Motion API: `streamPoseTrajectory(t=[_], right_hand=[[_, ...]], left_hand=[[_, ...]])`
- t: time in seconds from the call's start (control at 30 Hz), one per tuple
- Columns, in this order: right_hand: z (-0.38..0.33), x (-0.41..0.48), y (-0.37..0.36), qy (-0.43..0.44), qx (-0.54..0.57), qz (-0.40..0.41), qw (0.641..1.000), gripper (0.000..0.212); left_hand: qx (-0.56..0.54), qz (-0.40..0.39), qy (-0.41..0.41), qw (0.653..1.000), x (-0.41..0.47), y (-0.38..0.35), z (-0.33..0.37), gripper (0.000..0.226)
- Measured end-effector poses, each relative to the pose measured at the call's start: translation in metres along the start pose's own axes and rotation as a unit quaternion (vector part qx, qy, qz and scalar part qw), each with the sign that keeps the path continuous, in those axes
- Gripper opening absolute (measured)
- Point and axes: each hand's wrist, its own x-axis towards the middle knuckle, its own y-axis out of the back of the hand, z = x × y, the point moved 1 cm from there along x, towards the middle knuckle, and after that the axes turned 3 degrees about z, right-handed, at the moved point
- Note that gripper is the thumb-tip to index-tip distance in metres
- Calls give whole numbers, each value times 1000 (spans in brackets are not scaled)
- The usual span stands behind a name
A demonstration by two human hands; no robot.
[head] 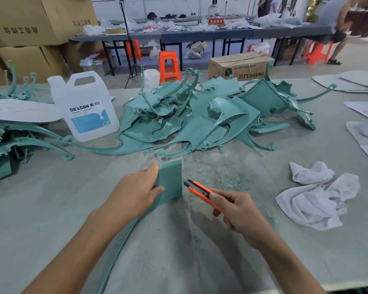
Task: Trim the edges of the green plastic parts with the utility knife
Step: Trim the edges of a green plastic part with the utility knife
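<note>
- Grey cloth-covered tabletop: work surface.
- Pile of teal-green moulded plastic parts: mid-tabletop, beyond hands, judged awaiting trim.
- Green plastic part, flat panel with long curved arm: stands on edge, near front.
- Left hand: fingers and thumb curled round panel's left edge.
- Right hand: fingers wrapped round orange-and-black utility knife. Tip just beside panel's right edge; contact unclear.
- Step: trimming this edge.
- Next: seat blade on edge, draw along it, keep part rigid.

Left hand grips green part upright; right hand holds utility knife beside it.
</note>
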Motion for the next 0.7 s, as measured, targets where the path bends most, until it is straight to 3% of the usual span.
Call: streamPoseTrajectory(t=[0.13, 0.23, 0.33, 0.4, 0.47, 0.53, 0.63, 0.7], right_hand=[[-22, -3, 5, 17, 88, -9, 996, 19], [-31, -7, 18, 27, 148, -5, 989, 28], [-21, -3, 29, 53, -96, 97, 989, 11], [-4, 0, 32, 34, -259, 119, 958, 8], [12, 1, 32, 9, -338, 98, 936, 12], [22, 2, 36, 33, -450, 100, 887, 23], [19, 6, 69, 98, -503, 249, 822, 40], [15, 11, 109, 75, -508, 324, 795, 50]], left_hand=[[3, 15, -11, 1000, -2, -4, -1, 37], [10, 18, -14, 1000, -2, -5, -2, 38], [-1, 18, -14, 1000, -2, -4, -2, 37], [-6, 16, -14, 1000, -2, -3, -1, 36], [-4, 4, -4, 1000, -2, -1, 0, 32], [5, -27, 13, 1000, 1, 3, -2, 25], [-13, -61, 30, 998, 3, 12, -7, 17], [-66, -35, 37, 997, 0, 15, -13, 17]])
